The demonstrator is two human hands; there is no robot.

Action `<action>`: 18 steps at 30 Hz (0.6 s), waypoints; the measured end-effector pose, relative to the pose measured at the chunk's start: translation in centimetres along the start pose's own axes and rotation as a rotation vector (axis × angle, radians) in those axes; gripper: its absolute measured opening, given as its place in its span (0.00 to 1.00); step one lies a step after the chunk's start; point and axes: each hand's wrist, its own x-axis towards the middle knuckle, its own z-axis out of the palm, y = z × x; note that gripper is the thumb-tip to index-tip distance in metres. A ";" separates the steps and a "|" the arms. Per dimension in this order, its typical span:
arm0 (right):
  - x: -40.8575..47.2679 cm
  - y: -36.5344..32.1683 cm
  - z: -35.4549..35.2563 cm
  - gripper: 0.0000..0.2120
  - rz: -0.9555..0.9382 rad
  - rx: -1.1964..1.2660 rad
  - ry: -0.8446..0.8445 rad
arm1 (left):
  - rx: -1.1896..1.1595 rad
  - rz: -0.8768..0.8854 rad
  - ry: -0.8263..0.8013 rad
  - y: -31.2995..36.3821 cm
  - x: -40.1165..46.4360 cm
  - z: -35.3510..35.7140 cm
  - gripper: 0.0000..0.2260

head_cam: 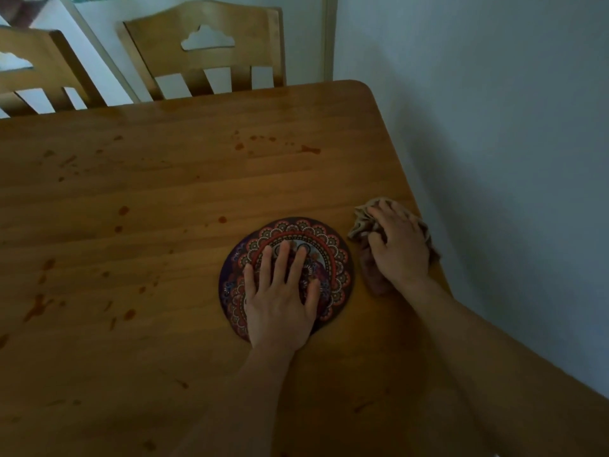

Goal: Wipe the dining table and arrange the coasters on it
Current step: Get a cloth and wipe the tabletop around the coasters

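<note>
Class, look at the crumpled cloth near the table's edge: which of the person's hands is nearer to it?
The right hand is nearer: it rests on the cloth. The left hand lies flat on the stacked coasters, beside the cloth.

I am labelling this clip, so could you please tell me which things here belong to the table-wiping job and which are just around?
Part of the job: table, coasters, cloth, reddish spots, left hand, right hand.

Just around: two chairs, wall.
</note>
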 end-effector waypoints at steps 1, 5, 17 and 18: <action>-1.1 0.0 -0.2 0.23 -0.027 0.016 -0.013 | 0.000 -0.002 -0.001 0.0 -0.1 0.0 0.29; -9.4 0.1 -0.1 0.26 -0.068 0.048 -0.047 | -0.002 -0.006 0.001 0.0 -0.1 0.0 0.28; -12.5 0.4 1.3 0.29 -0.019 -0.215 -0.019 | -0.012 -0.008 -0.001 0.2 -0.1 -0.2 0.28; -11.1 0.4 1.2 0.28 -0.020 -0.211 -0.019 | -0.011 -0.007 -0.002 0.2 -0.1 -0.2 0.28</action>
